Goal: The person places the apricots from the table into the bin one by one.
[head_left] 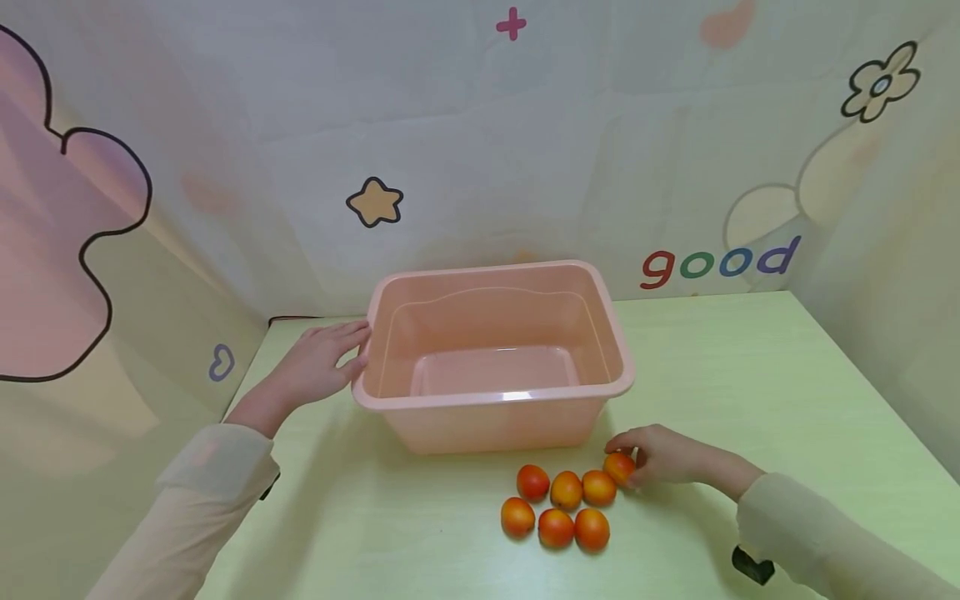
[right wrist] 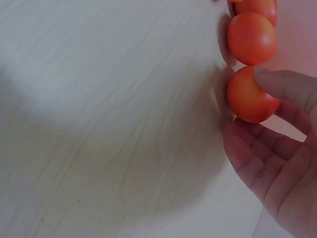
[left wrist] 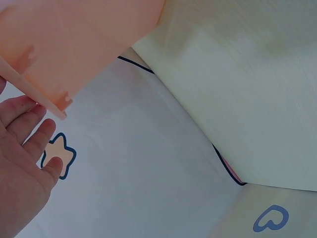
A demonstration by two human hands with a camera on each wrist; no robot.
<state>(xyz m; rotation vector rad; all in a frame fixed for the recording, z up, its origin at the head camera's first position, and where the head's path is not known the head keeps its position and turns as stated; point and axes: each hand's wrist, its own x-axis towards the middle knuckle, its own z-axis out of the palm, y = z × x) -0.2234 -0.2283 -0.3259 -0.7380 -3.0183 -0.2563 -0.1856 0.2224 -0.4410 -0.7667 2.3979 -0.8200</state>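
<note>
A pink plastic tub (head_left: pixel 491 425) stands upright on the table, and its inside shows bare. My left hand (head_left: pixel 322 360) is at the tub's left side, with its fingertips against the rim (left wrist: pixel 37 94) and its fingers fairly straight. In front of the tub's right corner, my right hand (head_left: pixel 663 454) pinches a small orange-red fruit (right wrist: pixel 250 96) between thumb and fingers. That fruit sits at the right end of a row, right against its neighbour (right wrist: pixel 251 38). Several more of these smooth round fruits (head_left: pixel 556 528) lie in two loose rows to its left.
The pale green table (head_left: pixel 757 383) extends to both sides of the tub. Behind it hangs a light cloth backdrop (head_left: pixel 480 142) with printed shapes and the word "good" (head_left: pixel 720 262). The tub's back rim is close to this backdrop.
</note>
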